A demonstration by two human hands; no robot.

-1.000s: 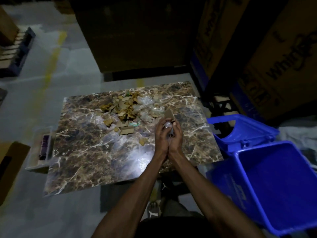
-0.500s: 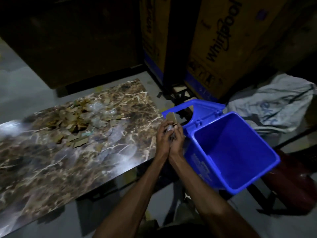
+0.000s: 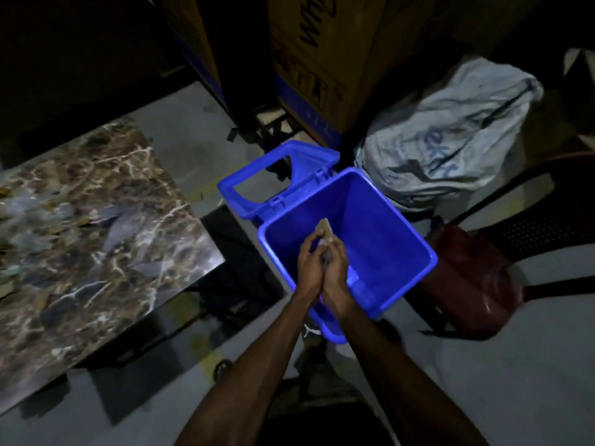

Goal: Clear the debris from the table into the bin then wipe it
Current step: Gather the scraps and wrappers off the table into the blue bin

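My left hand [image 3: 308,263] and my right hand [image 3: 336,272] are cupped together over the open blue bin [image 3: 399,217]. Between them they hold a bunch of debris [image 3: 324,229]: a brown cardboard scrap sticks up above the fingers, with a bit of clear plastic below it. The hands are above the bin's near-left part. The bin's lid [image 3: 280,175] hangs open at the back. The marble-patterned table [image 3: 96,239] lies to the left, with the rest of the debris mostly out of frame at its left edge.
Tall cardboard boxes [image 3: 318,59] stand behind the bin. A white sack [image 3: 450,140] lies to the bin's right. A dark red plastic chair [image 3: 483,278] stands right of the bin. Grey floor shows between table and bin.
Both hands carried the bunch of debris rightwards from over the table to above the bin's opening. The view swung right, so the debris pile has left the frame.
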